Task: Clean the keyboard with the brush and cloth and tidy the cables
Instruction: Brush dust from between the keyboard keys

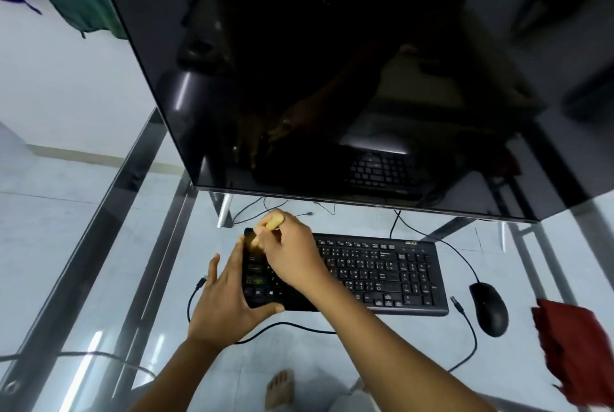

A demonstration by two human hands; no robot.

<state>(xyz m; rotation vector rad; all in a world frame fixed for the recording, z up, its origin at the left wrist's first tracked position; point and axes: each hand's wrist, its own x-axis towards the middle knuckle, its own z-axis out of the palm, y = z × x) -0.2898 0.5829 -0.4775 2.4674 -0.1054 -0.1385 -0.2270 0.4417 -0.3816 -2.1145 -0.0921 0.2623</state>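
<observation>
Upon the glass desk (99,245), the keyboard (382,275) is gripped at its left end by the left hand (226,298). The brush (274,223) is pinched in the right hand (289,252) over the top-left keys — the red cloth (574,345) is laid far right.

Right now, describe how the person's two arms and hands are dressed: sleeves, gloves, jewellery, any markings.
No sleeve shows on the left forearm or the right forearm down to the frame's edge. The ungloved left hand and ungloved right hand carry no visible markings. Neither wrist shows a watch or bracelet. The picture is too soft to rule out a thin ring.
</observation>
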